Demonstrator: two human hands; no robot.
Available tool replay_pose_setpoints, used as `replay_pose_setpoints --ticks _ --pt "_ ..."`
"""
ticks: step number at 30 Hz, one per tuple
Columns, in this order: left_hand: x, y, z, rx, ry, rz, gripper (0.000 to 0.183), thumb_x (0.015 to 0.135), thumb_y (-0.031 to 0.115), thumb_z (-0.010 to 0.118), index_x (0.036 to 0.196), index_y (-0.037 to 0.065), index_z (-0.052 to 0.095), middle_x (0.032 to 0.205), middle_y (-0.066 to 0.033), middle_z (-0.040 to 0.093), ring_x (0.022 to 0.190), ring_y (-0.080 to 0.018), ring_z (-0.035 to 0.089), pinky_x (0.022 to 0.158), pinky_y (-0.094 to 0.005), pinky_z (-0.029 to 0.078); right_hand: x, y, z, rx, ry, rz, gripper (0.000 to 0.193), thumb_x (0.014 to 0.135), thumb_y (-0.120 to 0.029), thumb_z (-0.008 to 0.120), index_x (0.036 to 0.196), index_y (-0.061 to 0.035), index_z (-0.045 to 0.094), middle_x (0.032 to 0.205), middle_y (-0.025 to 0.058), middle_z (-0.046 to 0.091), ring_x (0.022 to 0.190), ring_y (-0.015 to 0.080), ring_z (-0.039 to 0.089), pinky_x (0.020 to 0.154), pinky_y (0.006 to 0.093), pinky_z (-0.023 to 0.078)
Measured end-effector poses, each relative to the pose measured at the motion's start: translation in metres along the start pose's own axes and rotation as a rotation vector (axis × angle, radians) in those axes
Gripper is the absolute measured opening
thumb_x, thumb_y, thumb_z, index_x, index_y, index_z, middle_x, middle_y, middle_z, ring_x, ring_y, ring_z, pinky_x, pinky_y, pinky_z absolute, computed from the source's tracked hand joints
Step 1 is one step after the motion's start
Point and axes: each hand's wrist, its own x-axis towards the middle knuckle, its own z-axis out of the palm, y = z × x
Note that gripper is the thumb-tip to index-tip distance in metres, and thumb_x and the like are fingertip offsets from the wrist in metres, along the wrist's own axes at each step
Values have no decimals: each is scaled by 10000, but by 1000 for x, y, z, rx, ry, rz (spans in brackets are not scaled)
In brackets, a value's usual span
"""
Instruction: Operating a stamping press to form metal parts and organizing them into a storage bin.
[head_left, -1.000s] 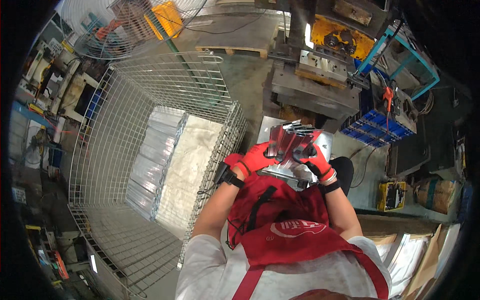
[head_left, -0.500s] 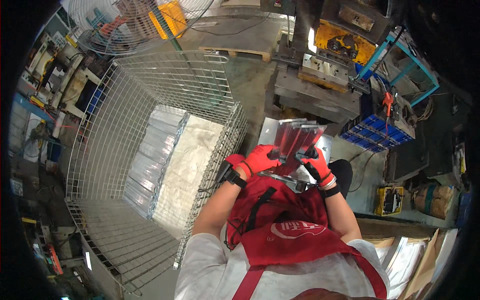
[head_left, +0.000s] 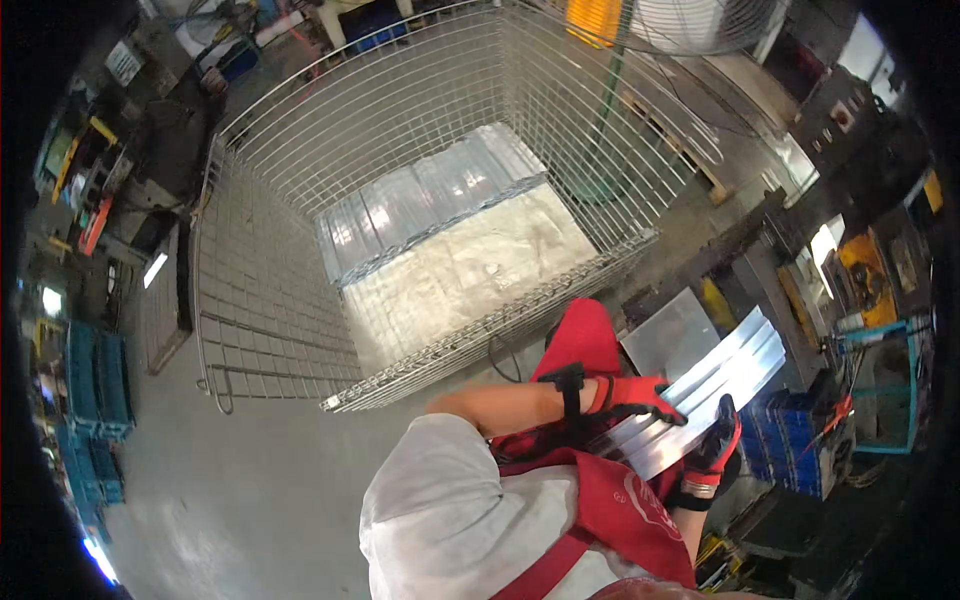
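Observation:
Several long, shiny metal strips (head_left: 735,372) lie side by side in a bundle between my hands, slanting from my lap up to the right. My left hand (head_left: 648,398), in a red and black glove, grips the bundle along its left edge. On the opposite edge, my right hand (head_left: 713,442), gloved alike, is closed with its thumb over the strips. Its other fingers are partly hidden beneath the metal. Behind the bundle lies a flat grey metal plate (head_left: 672,338).
A large wire mesh cage (head_left: 275,350) stands ahead to the left. Inside are rows of similar metal strips (head_left: 430,200) and a whitish covering sheet (head_left: 480,270). Blue crates (head_left: 785,440) and a turquoise frame (head_left: 885,445) stand to the right. Teal bins (head_left: 95,385) are at the far left.
My view has swung left, so the cage appears more central. The strips have tilted from standing on end to lying slanted across my hands. Both hands still hold them.

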Motion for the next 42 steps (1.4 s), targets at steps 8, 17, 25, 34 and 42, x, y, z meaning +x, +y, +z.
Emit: replay_pose_setpoints --ticks 8,17,25,34,42 --pt "-14 -17 -6 22 -14 23 346 641 171 718 936 35 598 765 -35 619 700 -111 578 594 -238 438 15 -42 47 317 -44 201 350 859 -243 447 1031 53 518 989 102 560 874 169 536 779 323 425" --pt "-28 21 -20 -271 110 50 369 701 75 650 1047 1 545 986 -75 592 888 -120 548 755 -255 446 73 -26 48 280 -152 420 344 826 -169 508 1075 69 499 1047 138 552 978 206 526 904 322 373" --pt "-80 102 17 -204 480 49 336 723 67 613 1040 -8 531 979 -89 576 886 -174 563 793 -288 446 66 -97 39 912 -541 506 559 843 -341 452 1264 -9 297 1160 148 471 1041 222 471 895 327 351" --pt "-182 88 89 -309 942 205 397 781 175 511 1103 -51 458 1055 -143 542 977 -228 528 887 -333 396 1 -115 -38 759 -176 371 430 886 -294 390 1172 27 402 1122 130 495 1010 195 503 898 316 377" --pt "-216 82 76 -224 822 186 419 818 300 525 1044 -52 505 1040 -131 541 978 -215 511 868 -340 391 -124 -168 57 856 -549 659 414 854 -235 483 1194 -11 406 1129 99 497 1015 161 492 868 278 384"
